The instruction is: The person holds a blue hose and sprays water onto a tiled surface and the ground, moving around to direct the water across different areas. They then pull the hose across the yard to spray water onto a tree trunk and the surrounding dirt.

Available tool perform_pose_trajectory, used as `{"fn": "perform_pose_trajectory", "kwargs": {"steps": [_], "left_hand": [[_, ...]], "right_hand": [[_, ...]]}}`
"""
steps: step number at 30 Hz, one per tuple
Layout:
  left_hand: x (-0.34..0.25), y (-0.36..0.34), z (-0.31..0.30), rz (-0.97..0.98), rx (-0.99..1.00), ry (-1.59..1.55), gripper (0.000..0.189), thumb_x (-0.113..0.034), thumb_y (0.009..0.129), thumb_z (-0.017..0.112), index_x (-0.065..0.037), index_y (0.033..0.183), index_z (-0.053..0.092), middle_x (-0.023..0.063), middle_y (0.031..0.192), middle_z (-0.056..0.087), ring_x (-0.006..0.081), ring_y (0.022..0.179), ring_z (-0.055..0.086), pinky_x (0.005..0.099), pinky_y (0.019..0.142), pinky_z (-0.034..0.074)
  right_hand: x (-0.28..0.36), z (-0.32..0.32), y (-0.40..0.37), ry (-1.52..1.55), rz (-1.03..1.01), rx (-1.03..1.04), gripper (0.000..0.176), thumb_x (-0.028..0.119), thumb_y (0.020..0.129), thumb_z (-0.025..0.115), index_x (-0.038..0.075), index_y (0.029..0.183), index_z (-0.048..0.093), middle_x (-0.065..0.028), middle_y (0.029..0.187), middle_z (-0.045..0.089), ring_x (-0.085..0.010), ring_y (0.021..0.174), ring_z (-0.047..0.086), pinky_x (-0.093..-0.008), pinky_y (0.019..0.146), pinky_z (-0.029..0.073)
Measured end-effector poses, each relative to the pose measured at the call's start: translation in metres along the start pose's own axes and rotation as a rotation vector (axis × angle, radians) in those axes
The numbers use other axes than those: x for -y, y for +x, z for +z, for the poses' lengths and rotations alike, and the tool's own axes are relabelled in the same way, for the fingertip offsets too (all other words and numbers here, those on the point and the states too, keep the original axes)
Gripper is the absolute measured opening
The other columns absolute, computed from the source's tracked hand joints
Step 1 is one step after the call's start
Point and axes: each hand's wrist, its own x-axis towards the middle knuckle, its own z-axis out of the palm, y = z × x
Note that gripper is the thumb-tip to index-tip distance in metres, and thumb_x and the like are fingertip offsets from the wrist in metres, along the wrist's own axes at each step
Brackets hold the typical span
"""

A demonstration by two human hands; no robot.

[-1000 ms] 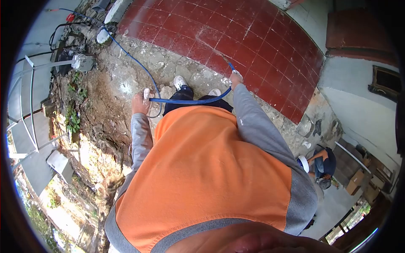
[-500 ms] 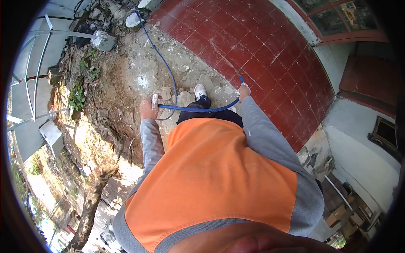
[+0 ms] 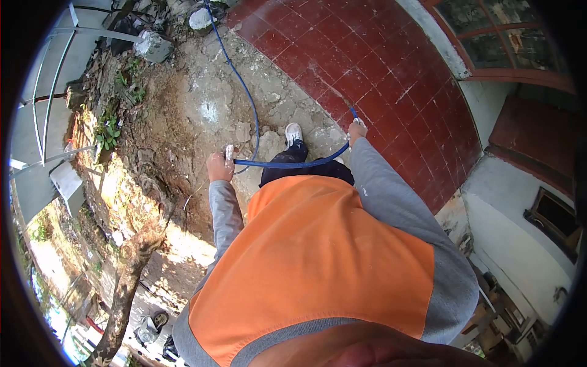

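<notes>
A blue hose (image 3: 293, 164) hangs in a shallow curve across the front of my body. My left hand (image 3: 219, 167) is closed around one part of it at the left, whitish stuff showing by the thumb. My right hand (image 3: 357, 130) grips the hose near its end, which points away over the red tiles (image 3: 391, 92). From that end a faint thin streak, perhaps water, runs toward the tiles. Beyond my left hand the hose loops and trails off over the ground to the upper left.
Rough concrete and dirt ground (image 3: 202, 79) lies ahead, with a white-topped stone (image 3: 200, 20) and a rubble block (image 3: 153, 47). Metal framing (image 3: 52, 92) and a tree trunk (image 3: 125, 293) are at left. A white wall (image 3: 520, 214) and a window (image 3: 507, 37) are at right.
The view has shifted slightly, so the ground and walls sit a little differently. Both hands keep their hold on the hose in nearly the same pose.
</notes>
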Motion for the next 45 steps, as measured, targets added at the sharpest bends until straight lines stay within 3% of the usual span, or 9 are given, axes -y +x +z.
{"fn": "perform_pose_trajectory", "kwargs": {"steps": [5,9,11,15,17,19,30,32,45], "left_hand": [[0.025,-0.001,-0.019,-0.041,-0.098,-0.077,0.047,-0.042,0.092,0.036,-0.01,0.078,0.067,0.0137,0.048,0.043,0.0281,0.049,0.049,0.0386,0.051,0.037],[0.021,0.003,-0.024,-0.139,-0.049,-0.042,0.038,-0.036,0.091,0.039,-0.014,0.08,0.068,0.0189,0.063,0.057,0.0369,0.066,0.057,0.0425,0.062,0.043],[0.017,0.003,-0.022,-0.12,-0.101,-0.071,0.038,-0.036,0.091,0.039,-0.014,0.08,0.068,0.019,0.064,0.058,0.0372,0.066,0.057,0.0428,0.062,0.043],[0.011,0.01,-0.023,-0.152,-0.053,-0.066,0.038,-0.037,0.091,0.04,-0.014,0.08,0.068,0.0184,0.064,0.058,0.0364,0.065,0.057,0.0426,0.061,0.043],[0.012,0.015,-0.017,-0.137,-0.05,-0.092,0.038,-0.038,0.091,0.04,-0.014,0.08,0.068,0.0181,0.063,0.058,0.0359,0.064,0.057,0.0428,0.06,0.043],[0.006,0.021,-0.012,-0.049,-0.084,-0.077,0.038,-0.037,0.091,0.04,-0.014,0.081,0.068,0.0178,0.062,0.057,0.0362,0.064,0.057,0.043,0.06,0.043],[-0.001,0.056,-0.018,-0.027,-0.018,-0.096,0.037,-0.035,0.092,0.039,-0.014,0.079,0.068,0.0191,0.066,0.058,0.0369,0.066,0.056,0.0431,0.062,0.043],[-0.005,0.062,-0.016,0.017,-0.021,-0.079,0.037,-0.035,0.091,0.04,-0.015,0.08,0.068,0.0204,0.068,0.058,0.0372,0.066,0.057,0.0434,0.061,0.043],[-0.034,0.096,0.028,0.157,0.05,-0.047,0.034,-0.035,0.086,0.046,-0.007,0.085,0.067,0.022,0.075,0.061,0.0419,0.073,0.057,0.0474,0.066,0.044]], "right_hand": [[0.042,0.038,-0.023,0.091,-0.08,0.051,0.022,0.019,0.09,0.049,0.006,0.104,0.061,-0.0088,0.086,0.064,-0.0178,0.077,0.058,-0.033,0.066,0.043],[0.041,0.048,-0.002,0.185,-0.054,-0.157,0.018,0.023,0.092,0.045,0.013,0.096,0.06,0.0003,0.055,0.047,-0.0107,0.04,0.04,-0.029,0.036,0.03],[0.05,0.05,-0.009,0.147,0.021,0.045,0.026,0.018,0.091,0.048,0.004,0.111,0.058,-0.0116,0.094,0.064,-0.0224,0.085,0.061,-0.0332,0.072,0.045],[0.079,0.057,0.005,0.254,-0.095,-0.092,0.027,0.02,0.09,0.048,0.005,0.11,0.058,-0.0111,0.092,0.065,-0.0215,0.084,0.06,-0.0335,0.073,0.044],[0.094,0.047,0.007,0.306,-0.059,-0.085,0.026,0.021,0.09,0.048,0.006,0.109,0.059,-0.0092,0.086,0.064,-0.0192,0.075,0.059,-0.033,0.066,0.044],[0.11,0.042,0.005,0.3,0.042,-0.002,0.017,0.024,0.093,0.043,0.017,0.101,0.055,0.0032,0.051,0.04,-0.0087,0.034,0.035,-0.0269,0.031,0.028],[0.162,0.058,0.023,0.353,-0.279,-0.047,0.024,0.023,0.091,0.046,0.015,0.11,0.059,-0.0007,0.06,0.051,-0.0108,0.04,0.041,-0.03,0.035,0.03],[0.189,0.034,-0.004,0.494,0.011,-0.075,0.023,0.022,0.092,0.046,0.013,0.109,0.058,-0.001,0.058,0.05,-0.011,0.039,0.041,-0.0296,0.034,0.03],[0.203,-0.045,0.018,0.719,0.132,-0.264,0.016,0.03,0.094,0.041,0.019,0.096,0.052,0.0019,0.049,0.036,-0.01,0.034,0.033,-0.0258,0.031,0.026]]}}
